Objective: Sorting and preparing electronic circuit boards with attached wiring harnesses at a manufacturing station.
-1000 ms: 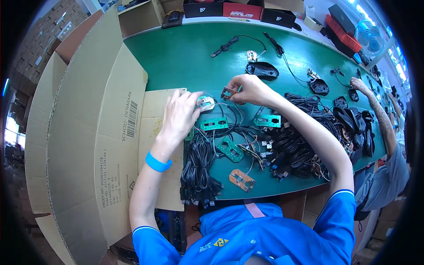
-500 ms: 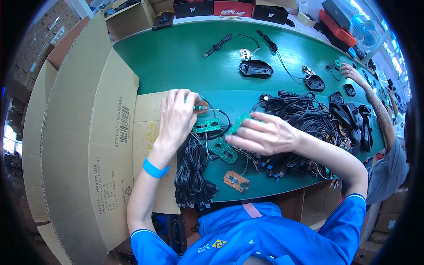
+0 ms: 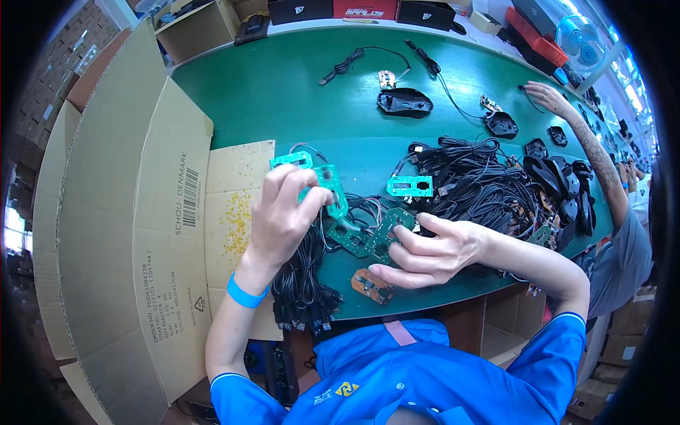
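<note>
My left hand (image 3: 283,212) is closed on a green circuit board (image 3: 334,195), held tilted over the left part of the bench. Another green board (image 3: 290,160) with thin wires shows just beyond those fingers. With bent fingers, my right hand (image 3: 443,249) grips a dark green circuit board (image 3: 387,228) by its right side. This overlaps a further green board (image 3: 343,239) lying to its left. Below them lies a brown circuit board (image 3: 371,286). A bundle of black cables (image 3: 304,280) with metal plugs hangs down beneath my left hand.
A large open carton (image 3: 170,212) stands at the left, its cardboard flap (image 3: 230,184) scattered with yellow bits. Right of my hands spreads a heap of black cables (image 3: 467,177), with a bright green board (image 3: 409,186) beside it. Mouse shells (image 3: 404,103) lie farther back. A co-worker's arm (image 3: 598,152) reaches in from the right.
My left hand has turned and now holds a green board out to its right. My right hand has come nearer and grips another board. A bright green board now lies by the cable heap.
</note>
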The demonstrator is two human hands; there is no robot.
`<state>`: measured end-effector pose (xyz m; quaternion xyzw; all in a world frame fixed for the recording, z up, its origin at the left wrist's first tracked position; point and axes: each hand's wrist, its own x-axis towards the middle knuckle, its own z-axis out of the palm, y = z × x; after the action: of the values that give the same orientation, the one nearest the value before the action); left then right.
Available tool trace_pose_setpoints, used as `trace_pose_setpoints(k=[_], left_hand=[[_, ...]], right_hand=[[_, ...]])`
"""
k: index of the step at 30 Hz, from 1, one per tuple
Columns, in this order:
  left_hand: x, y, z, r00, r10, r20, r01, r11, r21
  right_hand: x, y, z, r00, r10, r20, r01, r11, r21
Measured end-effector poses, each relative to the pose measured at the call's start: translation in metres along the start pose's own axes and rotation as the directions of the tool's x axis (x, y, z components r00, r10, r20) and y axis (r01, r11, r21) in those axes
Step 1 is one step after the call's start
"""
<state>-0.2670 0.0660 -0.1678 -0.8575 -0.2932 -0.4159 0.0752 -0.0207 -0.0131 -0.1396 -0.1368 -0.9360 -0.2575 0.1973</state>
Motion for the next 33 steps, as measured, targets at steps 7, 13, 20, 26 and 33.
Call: trace_pose_setpoints(k=[7, 13, 20, 26, 33], left_hand=[[-0.012, -0.001, -0.004, 0.993, 0.062, -0.096, -0.057, 0.997, 0.049], [-0.018, -0.001, -0.004, 0.998, -0.045, 0.041, 0.041, 0.995, 0.088], [-0.010, 0.008, -0.034, 0.972, -0.230, 0.034, 0.229, 0.973, 0.030], [-0.042, 0.021, -0.071, 0.902, -0.432, 0.004, 0.432, 0.902, -0.015], [-0.058, 0.045, -0.095, 0.669, -0.743, 0.015, 0.731, 0.653, -0.198]], right_hand=[[0.000, -0.002, 0.001, 0.999, -0.001, -0.032, -0.001, 0.998, -0.064], [0.000, 0.002, 0.001, 1.000, -0.003, 0.002, 0.004, 0.995, -0.095], [-0.002, 0.017, 0.009, 0.932, 0.288, 0.220, -0.274, 0.957, -0.095], [0.013, -0.025, -0.018, 0.857, 0.429, 0.285, -0.473, 0.875, 0.103], [0.013, -0.099, -0.011, 0.803, 0.393, 0.447, -0.482, 0.870, 0.101]])
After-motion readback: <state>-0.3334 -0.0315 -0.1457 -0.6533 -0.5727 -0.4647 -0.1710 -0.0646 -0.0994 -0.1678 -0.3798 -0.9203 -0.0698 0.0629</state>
